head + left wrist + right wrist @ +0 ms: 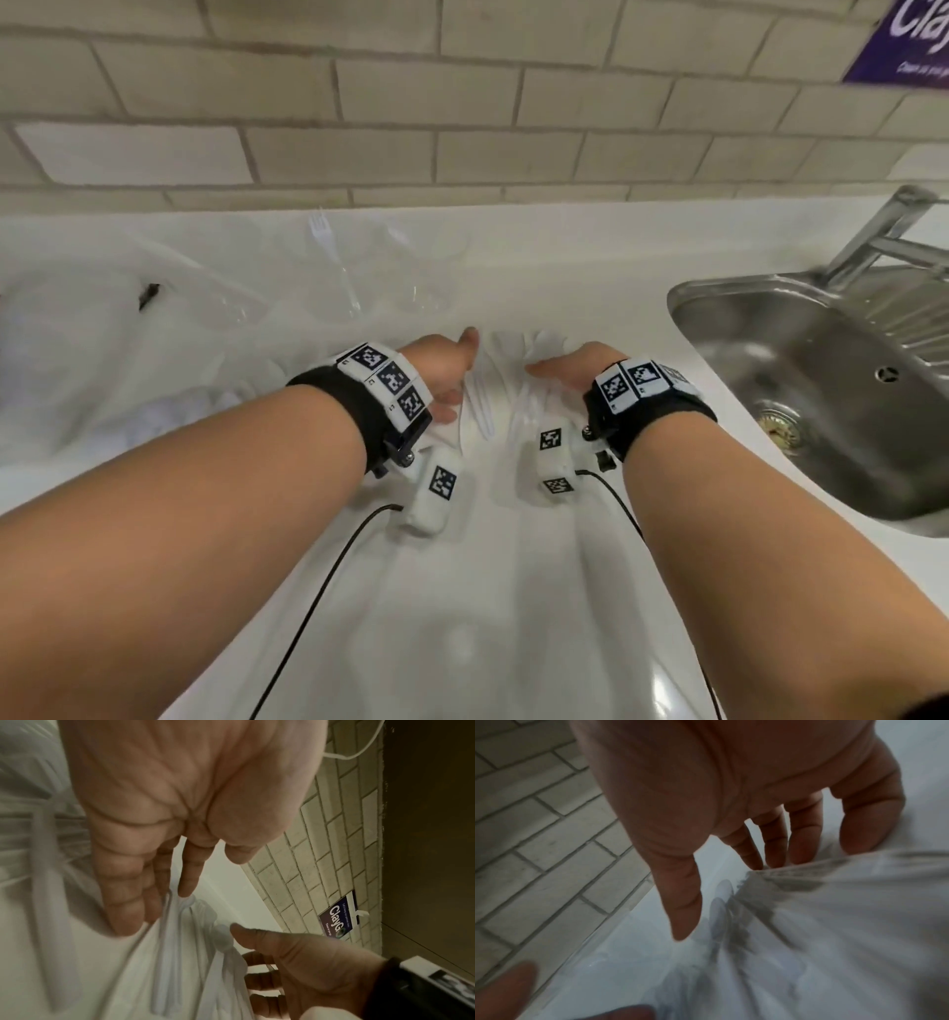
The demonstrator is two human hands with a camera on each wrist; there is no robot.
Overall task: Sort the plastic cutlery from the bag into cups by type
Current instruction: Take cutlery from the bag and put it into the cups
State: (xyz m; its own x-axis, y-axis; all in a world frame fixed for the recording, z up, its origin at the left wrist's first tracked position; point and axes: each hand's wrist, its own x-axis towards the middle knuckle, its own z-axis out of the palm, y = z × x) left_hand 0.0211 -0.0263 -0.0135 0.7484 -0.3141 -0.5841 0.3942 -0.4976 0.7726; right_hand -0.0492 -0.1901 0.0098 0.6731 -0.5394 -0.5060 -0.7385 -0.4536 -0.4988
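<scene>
Both hands (447,370) touch the white, crumpled bag (493,406) showing cutlery.

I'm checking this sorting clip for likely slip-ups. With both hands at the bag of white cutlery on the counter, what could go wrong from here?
1. White cutlery in the pale bag on the white counter is hard to tell apart, so a piece could be misjudged by type.
2. The clear cups barely show; the left hand or right hand might knock one over.
3. The sink lies close on the right; a spilled piece could slide in.
</scene>
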